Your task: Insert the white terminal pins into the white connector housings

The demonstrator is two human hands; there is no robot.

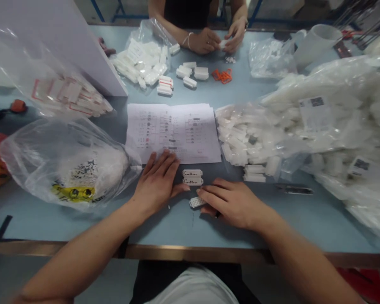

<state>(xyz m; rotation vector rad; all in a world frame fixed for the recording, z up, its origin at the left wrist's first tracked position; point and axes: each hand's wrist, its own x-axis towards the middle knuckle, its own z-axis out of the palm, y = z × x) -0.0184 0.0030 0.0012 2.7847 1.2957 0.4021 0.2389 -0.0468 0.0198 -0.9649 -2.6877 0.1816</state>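
Note:
My left hand (pixel 158 181) lies flat, fingers stretched over the lower edge of a printed sheet (pixel 205 126) and thumb pointing right. Beside that thumb, two white plastic connector housings (pixel 192 181) rest one above the other, their rows of small holes facing up. My right hand (pixel 232 200) is closed around one end of another white connector housing (pixel 196 202), with a grid of holes on its visible face. Its right part is hidden under my fingers. A tiny white piece (pixel 169 207) lies on the table below my left hand.
Left stands a clear bag (pixel 113 169) with small black and white parts. Bags of white housings (pixel 247 131) crowd the right, near a dark slim tool (pixel 294 190). Across the table, a co-worker's hands (pixel 221 41) hold a white piece near orange parts (pixel 222 76).

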